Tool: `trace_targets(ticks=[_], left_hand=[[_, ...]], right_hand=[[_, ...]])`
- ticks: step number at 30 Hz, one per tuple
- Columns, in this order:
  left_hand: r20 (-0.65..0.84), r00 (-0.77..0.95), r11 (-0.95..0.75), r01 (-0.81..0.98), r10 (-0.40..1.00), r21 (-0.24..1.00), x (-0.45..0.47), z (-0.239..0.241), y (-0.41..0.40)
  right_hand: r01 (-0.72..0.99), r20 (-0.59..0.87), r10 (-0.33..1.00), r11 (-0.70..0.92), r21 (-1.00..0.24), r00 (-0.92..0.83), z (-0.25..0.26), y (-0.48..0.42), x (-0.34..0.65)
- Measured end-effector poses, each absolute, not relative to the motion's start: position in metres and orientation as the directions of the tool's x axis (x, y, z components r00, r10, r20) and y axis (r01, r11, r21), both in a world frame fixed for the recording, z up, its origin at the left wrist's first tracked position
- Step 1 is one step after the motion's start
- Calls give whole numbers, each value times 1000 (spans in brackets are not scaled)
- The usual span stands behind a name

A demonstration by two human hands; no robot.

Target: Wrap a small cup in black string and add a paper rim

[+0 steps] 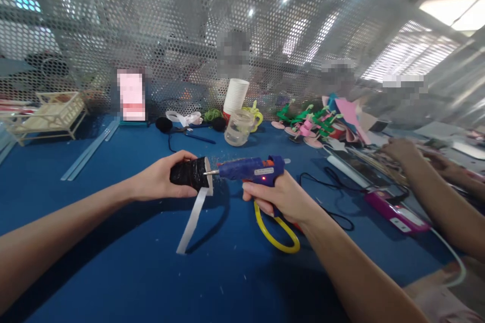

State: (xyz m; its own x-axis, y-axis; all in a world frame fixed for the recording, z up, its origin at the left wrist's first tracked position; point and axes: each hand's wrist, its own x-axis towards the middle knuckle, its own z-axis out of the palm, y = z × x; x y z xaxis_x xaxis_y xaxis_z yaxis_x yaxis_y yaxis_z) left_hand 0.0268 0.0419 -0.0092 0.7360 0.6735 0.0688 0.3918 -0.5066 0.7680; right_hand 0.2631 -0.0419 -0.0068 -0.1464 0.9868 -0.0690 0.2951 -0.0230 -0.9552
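Clasped mid-frame are a white-rimmed black cup (pixel 188 173) by the left hand (pixel 161 175), gun (pixel 244 167) by the right hand (pixel 285 198); blue table (pixel 132 267) is backed by mesh (pixel 182 40).

No wording can be read for certain. Just off centre, toward five o'clock, a pale label (pixel 264 171) on the side of the blue glue gun (pixel 237 169) bears small dark print (too small to make out). Toward four o'clock, the magenta power strip (pixel 379 208) has white panels, any marks on them unreadable. Toward ten o'clock, a pink and white upright panel (pixel 131 92) is pixelated into blocks, any lettering lost.
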Motion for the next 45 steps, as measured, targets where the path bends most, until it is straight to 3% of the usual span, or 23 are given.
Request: trace_targets(ticks=[8,12,15,27,32,36,39,40,42,45], left_hand=[[101,736,-556,406,669,725,27,-7,38],[125,719,-575,425,684,699,28,-5,35],[131,719,-588,434,683,683,30,-5,33],[150,736,-625,428,660,652,31,-3,30],[150,725,-623,444,672,644,32,-1,28],[130,713,-595,454,689,663,32,-2,28],[114,699,-561,455,706,691,32,-5,30],[112,693,-552,453,712,700,32,-6,30],[107,689,-536,446,717,717,33,-7,30],[97,706,-532,428,702,731,34,-7,28]], right_hand=[[136,-18,999,-13,-991,-37,-8,-34,267],[150,38,968,0,-989,249,-14,-20,277],[300,82,930,-32,-953,358,-23,-8,287],[649,-19,914,-302,-698,405,-47,17,305],[776,132,885,-309,-550,447,-35,14,301],[851,271,921,-107,-513,279,-19,-7,277],[706,346,919,371,-603,-188,-10,-28,250],[636,357,886,461,-619,-294,-8,-34,243],[575,383,854,520,-632,-352,-9,-41,232],[537,357,874,485,-690,-330,-13,-44,226]])
